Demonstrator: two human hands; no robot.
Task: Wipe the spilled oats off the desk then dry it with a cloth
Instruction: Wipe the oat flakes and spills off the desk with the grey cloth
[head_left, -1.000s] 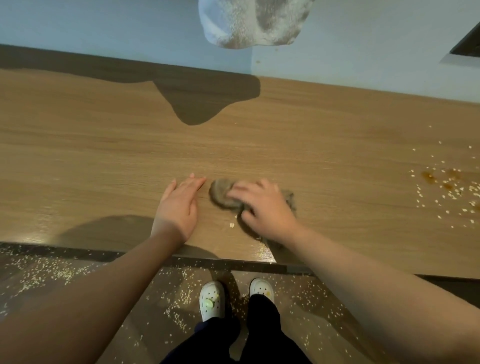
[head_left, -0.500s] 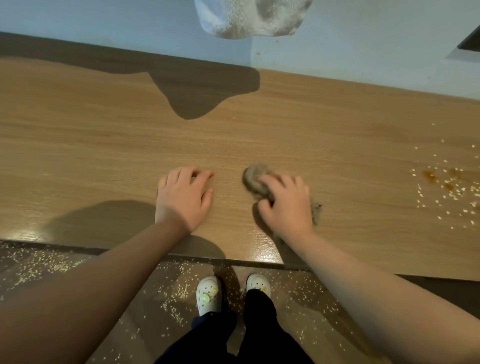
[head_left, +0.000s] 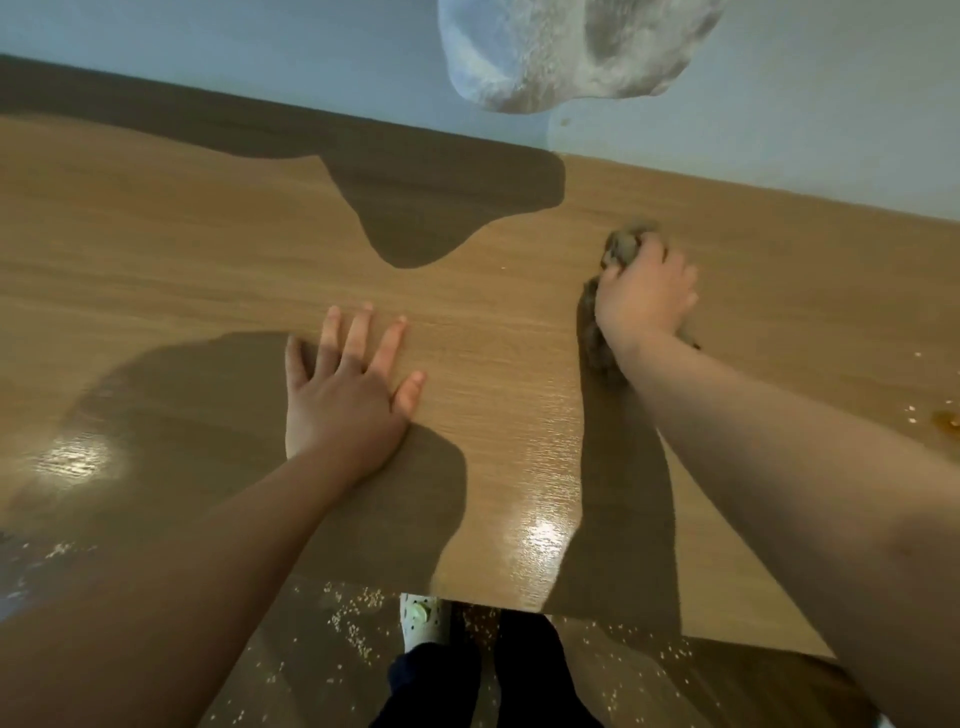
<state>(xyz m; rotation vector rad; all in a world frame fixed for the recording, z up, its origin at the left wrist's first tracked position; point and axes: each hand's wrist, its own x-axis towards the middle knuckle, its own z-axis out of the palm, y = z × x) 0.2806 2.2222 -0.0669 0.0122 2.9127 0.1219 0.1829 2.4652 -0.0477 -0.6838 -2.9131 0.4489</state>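
My right hand (head_left: 644, 293) presses a crumpled grey-brown cloth (head_left: 626, 247) onto the wooden desk (head_left: 208, 249), far out toward the wall. The cloth bulges out beyond my fingers and below my wrist. My left hand (head_left: 348, 384) lies flat on the desk with fingers spread, holding nothing. A few oat flakes (head_left: 911, 410) and a brown wet spot (head_left: 945, 420) show at the right edge of the desk.
A white fluffy object (head_left: 561, 47) hangs at the top of the view, before the pale wall (head_left: 208, 52). Oats lie scattered on the floor (head_left: 353, 623) below the desk's front edge, around my white shoe (head_left: 421, 618).
My right hand has slid the cloth away from me and to the right, toward the wall. My left hand has spread flat. The view has tilted and moved closer.
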